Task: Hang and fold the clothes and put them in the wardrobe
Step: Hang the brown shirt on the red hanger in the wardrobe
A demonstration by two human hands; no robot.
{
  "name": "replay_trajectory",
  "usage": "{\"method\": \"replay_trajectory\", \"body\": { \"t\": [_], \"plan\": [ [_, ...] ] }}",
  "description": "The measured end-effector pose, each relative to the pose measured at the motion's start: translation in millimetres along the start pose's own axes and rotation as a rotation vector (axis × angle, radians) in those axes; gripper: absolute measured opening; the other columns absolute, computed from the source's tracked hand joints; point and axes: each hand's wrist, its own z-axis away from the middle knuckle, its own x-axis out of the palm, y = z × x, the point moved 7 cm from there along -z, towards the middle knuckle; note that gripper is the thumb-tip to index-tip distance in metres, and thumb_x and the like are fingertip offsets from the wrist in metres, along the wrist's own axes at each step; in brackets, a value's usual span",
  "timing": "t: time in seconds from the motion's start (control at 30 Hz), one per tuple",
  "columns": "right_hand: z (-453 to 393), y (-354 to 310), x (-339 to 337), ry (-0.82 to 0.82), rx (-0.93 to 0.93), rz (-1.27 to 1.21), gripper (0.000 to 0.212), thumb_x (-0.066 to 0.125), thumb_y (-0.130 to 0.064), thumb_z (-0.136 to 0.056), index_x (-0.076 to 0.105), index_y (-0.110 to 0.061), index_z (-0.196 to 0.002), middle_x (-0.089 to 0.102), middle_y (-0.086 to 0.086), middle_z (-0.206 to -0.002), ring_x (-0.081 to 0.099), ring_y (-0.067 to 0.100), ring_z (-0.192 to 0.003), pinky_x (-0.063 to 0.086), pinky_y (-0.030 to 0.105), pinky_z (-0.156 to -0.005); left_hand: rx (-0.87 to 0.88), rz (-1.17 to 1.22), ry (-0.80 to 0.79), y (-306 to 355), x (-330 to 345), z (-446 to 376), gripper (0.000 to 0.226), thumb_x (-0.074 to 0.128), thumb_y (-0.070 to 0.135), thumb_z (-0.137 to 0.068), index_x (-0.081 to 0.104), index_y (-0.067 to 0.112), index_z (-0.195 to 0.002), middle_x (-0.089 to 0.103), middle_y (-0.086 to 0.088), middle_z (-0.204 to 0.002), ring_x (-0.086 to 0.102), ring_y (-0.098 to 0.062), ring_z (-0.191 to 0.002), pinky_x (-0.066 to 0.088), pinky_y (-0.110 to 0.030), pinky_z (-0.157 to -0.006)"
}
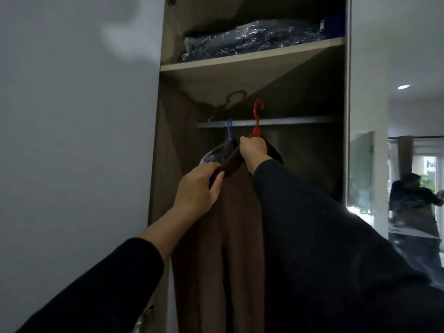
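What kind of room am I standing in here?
Most likely a bedroom or dressing area at home, at an open wardrobe: a hanging rail carrying a blue hanger, a shelf of plastic-wrapped clothes, and a mirror beside it.

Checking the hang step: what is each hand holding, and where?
Right hand grips the red hanger just below its hook. Left hand pinches the brown garment at its shoulder end.

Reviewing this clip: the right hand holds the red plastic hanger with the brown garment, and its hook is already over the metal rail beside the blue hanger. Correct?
Not quite. In the head view the red plastic hanger hook is above the metal rail, not yet over it. The rest holds: the right hand holds it, carrying the brown garment, beside the blue hanger.
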Motion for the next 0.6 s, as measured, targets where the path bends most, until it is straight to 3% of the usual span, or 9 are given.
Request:
{"method": "replay_trajectory", "body": {
  "t": [0.1, 0.23, 0.4, 0.47, 0.6],
  "plan": [
    [-23, 1, 7, -0.011, 0.013, -0.046, 0.038, 0.051, -0.028, -0.095, 0.054, -0.007, -0.127, 0.06, 0.012, -0.123, 0.057, 0.028, -0.114, 0.045, 0.038, -0.101, 0.005, -0.011, 0.014, -6, 16, -20, 0.025, 0.053, 0.025, -0.09, 0.066, 0.01, -0.104, 0.067, -0.007, -0.09, 0.063, -0.021, -0.075, 0.051, -0.031, -0.066],
    [-54, 6, 11, -0.021, 0.042, -0.067, 0.041, 0.049, -0.027, -0.094, 0.051, -0.006, -0.13, 0.06, 0.011, -0.124, 0.058, 0.028, -0.113, 0.047, 0.038, -0.098, -0.026, 0.0, 0.023, -14, 38, -41, 0.02, 0.054, 0.024, -0.093, 0.065, 0.013, -0.106, 0.064, -0.003, -0.092, 0.059, -0.016, -0.081, 0.045, -0.025, -0.07],
    [-95, 11, 17, -0.029, 0.072, -0.054, 0.033, 0.043, -0.024, -0.097, 0.059, -0.004, -0.117, 0.057, 0.008, -0.086, 0.059, 0.026, -0.093, 0.048, 0.035, -0.085, -0.056, 0.032, 0.014, -23, 64, -64, 0.022, 0.052, 0.026, -0.094, 0.063, 0.014, -0.109, 0.064, -0.003, -0.096, 0.06, -0.016, -0.087, 0.044, -0.024, -0.076],
    [-107, 13, 18, -0.022, 0.064, -0.051, 0.033, 0.041, -0.024, -0.098, 0.059, -0.003, -0.116, 0.06, 0.011, -0.095, 0.059, 0.027, -0.093, 0.049, 0.034, -0.085, -0.078, 0.039, -0.002, -28, 74, -70, 0.023, 0.051, 0.026, -0.095, 0.063, 0.015, -0.111, 0.064, -0.001, -0.099, 0.059, -0.014, -0.09, 0.041, -0.02, -0.074],
    [-126, 17, 25, -0.044, -0.006, -0.095, 0.042, 0.04, -0.02, -0.097, 0.048, -0.002, -0.134, 0.054, 0.017, -0.131, 0.056, 0.028, -0.113, 0.045, 0.04, -0.101, -0.086, 0.07, -0.001, -36, 90, -81, 0.022, 0.051, 0.025, -0.095, 0.063, 0.014, -0.111, 0.064, 0.0, -0.099, 0.054, -0.006, -0.087, 0.034, -0.015, -0.074]
  ]
}}
